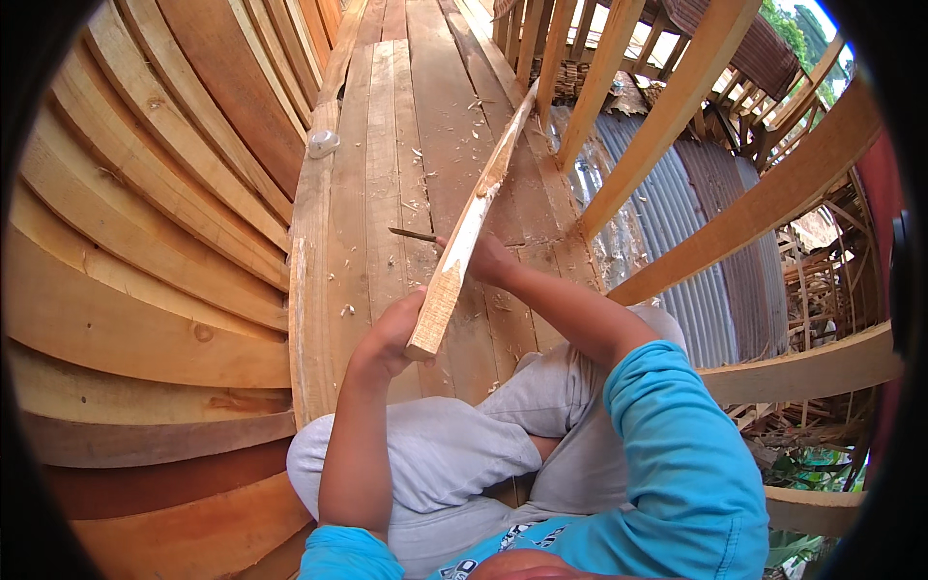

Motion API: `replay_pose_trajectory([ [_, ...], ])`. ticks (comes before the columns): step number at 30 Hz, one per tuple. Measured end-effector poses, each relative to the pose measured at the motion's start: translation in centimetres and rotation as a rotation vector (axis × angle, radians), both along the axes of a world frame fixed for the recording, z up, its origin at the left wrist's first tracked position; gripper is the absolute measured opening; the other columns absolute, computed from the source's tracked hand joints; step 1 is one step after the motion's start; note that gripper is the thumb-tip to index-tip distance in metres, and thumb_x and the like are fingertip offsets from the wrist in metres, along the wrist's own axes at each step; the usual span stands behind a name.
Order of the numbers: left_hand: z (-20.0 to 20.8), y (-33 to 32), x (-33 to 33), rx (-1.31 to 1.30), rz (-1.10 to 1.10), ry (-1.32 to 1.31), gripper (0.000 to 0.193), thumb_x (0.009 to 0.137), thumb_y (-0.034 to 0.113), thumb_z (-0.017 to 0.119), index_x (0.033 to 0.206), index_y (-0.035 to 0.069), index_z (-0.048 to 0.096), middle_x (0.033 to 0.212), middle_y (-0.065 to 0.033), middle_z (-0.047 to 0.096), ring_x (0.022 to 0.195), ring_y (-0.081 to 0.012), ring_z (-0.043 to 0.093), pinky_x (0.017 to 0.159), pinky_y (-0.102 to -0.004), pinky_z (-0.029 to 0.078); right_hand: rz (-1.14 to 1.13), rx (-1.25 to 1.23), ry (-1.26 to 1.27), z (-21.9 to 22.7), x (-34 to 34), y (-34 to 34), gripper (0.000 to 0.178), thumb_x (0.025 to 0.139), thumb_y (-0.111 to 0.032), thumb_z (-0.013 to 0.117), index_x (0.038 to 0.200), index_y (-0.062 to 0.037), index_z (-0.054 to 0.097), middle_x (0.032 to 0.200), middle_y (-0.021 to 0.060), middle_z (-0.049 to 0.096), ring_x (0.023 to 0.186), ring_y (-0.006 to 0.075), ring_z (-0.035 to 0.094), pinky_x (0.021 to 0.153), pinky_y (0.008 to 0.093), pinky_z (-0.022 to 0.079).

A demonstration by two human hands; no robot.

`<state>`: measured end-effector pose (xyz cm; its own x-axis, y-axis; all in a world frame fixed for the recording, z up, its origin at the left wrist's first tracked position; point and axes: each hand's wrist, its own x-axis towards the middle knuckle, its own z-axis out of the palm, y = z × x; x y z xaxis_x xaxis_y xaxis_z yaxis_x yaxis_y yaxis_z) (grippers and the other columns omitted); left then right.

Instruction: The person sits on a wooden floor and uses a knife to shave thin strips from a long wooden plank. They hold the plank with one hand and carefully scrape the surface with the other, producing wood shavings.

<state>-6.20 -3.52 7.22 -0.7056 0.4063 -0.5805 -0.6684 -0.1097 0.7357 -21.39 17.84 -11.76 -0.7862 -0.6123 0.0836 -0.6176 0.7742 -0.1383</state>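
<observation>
A long squared piece of wood [472,215] slants up and away in front of me, its far part whittled pale and narrowing to a point. My left hand [393,327] grips it near its blunt close end, fingers wrapped around from the left. On the other side, my right hand [493,260] is closed on a knife, partly hidden behind the wood. The dark, narrow knife blade [413,234] sticks out to the left beneath the wood. Its handle cannot be seen.
I sit cross-legged on a plank floor [382,198] scattered with wood shavings [414,205]. A clear plastic object [323,143] lies by the board wall [159,203] on the left. At right stand slanted wooden railing bars [657,111], with corrugated metal roofing [677,242] beyond and below.
</observation>
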Motion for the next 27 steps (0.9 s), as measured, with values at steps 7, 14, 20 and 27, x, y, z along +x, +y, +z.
replay_pose_trajectory([
  [7, -0.5, -0.9, 0.3, -0.029, 0.043, -0.023, 0.045, 0.106, 0.041, 0.027, 0.114, 0.007, 0.057, 0.065, -0.0049, 0.058, 0.045, -0.0146, 0.056, 0.038, -0.0302, 0.041, -0.103, -0.100, 0.052, -0.5, -6.2, -1.1, 0.062, 0.086, -0.021, 0.053, 0.145, -0.0067, 0.042, 0.100, 0.0151, 0.055, 0.077, 0.0302, 0.061, 0.072, 0.0431, 0.053],
  [14, 0.4, 0.0, -0.6, 0.055, 0.013, -0.039, 0.043, 0.107, 0.039, 0.029, 0.111, 0.006, 0.056, 0.066, -0.0060, 0.058, 0.044, -0.0160, 0.057, 0.036, -0.0313, 0.043, -0.349, -0.057, 0.270, -4.4, -12.6, 4.6, 0.061, 0.088, -0.022, 0.050, 0.147, -0.0117, 0.041, 0.113, 0.0108, 0.058, 0.088, 0.0281, 0.061, 0.088, 0.0379, 0.050],
  [20, -0.1, -0.9, -0.4, 0.042, 0.037, -0.071, 0.045, 0.106, 0.041, 0.029, 0.115, 0.005, 0.056, 0.065, -0.0057, 0.058, 0.044, -0.0153, 0.056, 0.036, -0.0308, 0.042, -0.454, -0.824, -0.430, -1.7, -13.1, 4.5, 0.052, 0.095, -0.018, 0.043, 0.147, -0.0140, 0.042, 0.128, 0.0115, 0.056, 0.100, 0.0273, 0.062, 0.094, 0.0386, 0.047],
  [27, 1.2, -1.2, -1.4, 0.198, -0.011, -0.043, 0.051, 0.106, 0.042, 0.028, 0.121, 0.001, 0.055, 0.063, -0.0039, 0.056, 0.042, -0.0123, 0.053, 0.035, -0.0263, 0.037, -0.408, -0.039, 0.116, -5.1, -16.5, 10.1, 0.055, 0.096, -0.023, 0.049, 0.149, -0.0138, 0.038, 0.123, 0.0212, 0.062, 0.104, 0.0361, 0.065, 0.087, 0.0440, 0.052],
])
